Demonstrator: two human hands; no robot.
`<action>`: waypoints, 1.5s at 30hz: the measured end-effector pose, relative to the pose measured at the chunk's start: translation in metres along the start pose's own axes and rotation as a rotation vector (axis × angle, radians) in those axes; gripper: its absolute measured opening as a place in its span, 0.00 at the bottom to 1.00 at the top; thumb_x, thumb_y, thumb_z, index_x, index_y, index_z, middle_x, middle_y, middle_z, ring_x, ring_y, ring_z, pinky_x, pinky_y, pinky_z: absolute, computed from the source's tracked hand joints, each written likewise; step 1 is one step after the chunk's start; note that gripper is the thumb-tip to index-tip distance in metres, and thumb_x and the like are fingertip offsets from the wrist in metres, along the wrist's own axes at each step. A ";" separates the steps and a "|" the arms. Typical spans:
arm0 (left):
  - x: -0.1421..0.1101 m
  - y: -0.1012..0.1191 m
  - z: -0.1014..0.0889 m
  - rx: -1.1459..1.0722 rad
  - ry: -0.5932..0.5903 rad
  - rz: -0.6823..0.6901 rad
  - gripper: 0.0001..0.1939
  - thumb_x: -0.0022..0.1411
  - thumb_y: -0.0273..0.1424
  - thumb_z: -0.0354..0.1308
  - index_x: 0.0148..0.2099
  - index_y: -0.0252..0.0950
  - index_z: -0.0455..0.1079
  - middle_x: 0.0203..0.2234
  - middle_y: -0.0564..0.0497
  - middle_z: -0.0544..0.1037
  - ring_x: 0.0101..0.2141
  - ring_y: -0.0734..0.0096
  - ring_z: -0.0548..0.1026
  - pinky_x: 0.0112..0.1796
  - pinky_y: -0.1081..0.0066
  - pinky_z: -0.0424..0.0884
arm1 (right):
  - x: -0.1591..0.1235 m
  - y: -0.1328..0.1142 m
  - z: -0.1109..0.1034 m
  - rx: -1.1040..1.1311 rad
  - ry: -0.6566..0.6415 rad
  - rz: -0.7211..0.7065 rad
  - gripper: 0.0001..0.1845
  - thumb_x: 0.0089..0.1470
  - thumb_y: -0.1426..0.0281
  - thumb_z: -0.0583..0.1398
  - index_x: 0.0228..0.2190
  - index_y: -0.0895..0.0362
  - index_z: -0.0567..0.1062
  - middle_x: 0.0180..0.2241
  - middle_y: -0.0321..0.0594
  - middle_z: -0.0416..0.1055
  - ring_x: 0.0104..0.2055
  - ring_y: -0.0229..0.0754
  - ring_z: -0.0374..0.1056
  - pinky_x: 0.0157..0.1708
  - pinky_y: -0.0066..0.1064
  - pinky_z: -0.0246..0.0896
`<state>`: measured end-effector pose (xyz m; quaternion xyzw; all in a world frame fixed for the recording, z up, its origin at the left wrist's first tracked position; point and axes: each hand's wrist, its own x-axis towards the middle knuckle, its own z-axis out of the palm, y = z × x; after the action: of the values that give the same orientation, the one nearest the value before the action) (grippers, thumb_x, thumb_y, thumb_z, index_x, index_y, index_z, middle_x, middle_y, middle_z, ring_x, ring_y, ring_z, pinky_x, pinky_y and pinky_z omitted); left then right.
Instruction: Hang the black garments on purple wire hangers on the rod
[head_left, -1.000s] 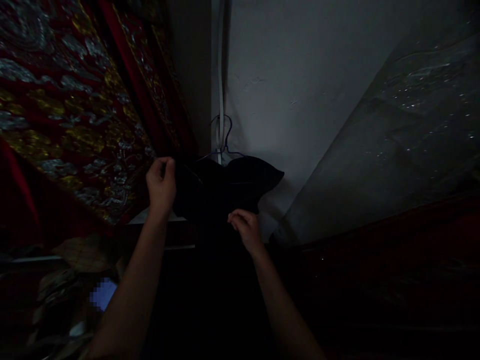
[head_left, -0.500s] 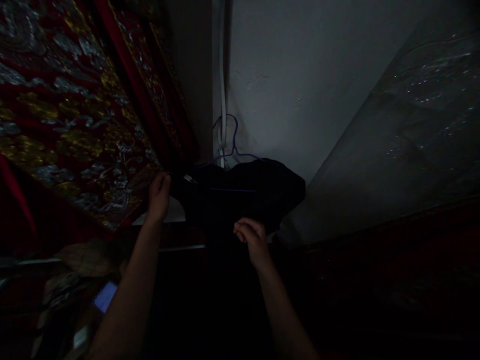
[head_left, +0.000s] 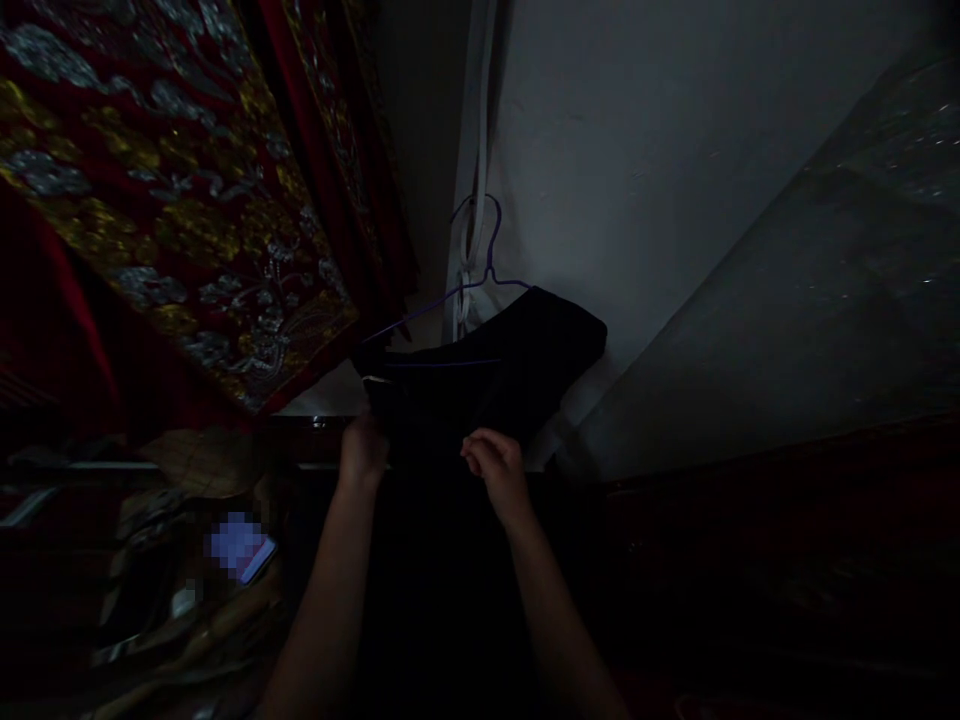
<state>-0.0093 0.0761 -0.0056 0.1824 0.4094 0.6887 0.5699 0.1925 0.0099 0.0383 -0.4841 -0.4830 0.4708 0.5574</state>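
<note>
My camera sits on my head and looks forward and down over both my bare forearms (head_left: 334, 575), which enter from the bottom edge. It faces, from close by, a black cloth garment (head_left: 559, 335) on a thin purple hanger (head_left: 491, 255), near mid-view, with a pale grey wall (head_left: 637, 200) behind.

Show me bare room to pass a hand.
Widest is the wall, between the hanger and the shiny sheet. A smaller gap lies between the left hand and the right hand, in front of the garment. Crowded: upper left, with the red cloth, and lower left, around the blue object. Lower right is too dark to tell.
</note>
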 end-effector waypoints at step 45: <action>0.011 0.086 0.004 1.342 -0.834 0.310 0.03 0.50 0.35 0.67 0.26 0.43 0.77 0.23 0.50 0.80 0.24 0.61 0.77 0.26 0.70 0.69 | 0.113 -0.045 -0.098 -0.569 0.207 -0.267 0.22 0.46 0.57 0.62 0.12 0.54 0.61 0.14 0.30 0.52 0.19 0.34 0.50 0.20 0.29 0.41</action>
<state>-0.0643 0.0863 0.0613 0.7828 0.4595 0.2422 0.3427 0.3024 0.1093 0.0865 -0.5981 -0.5950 0.1884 0.5028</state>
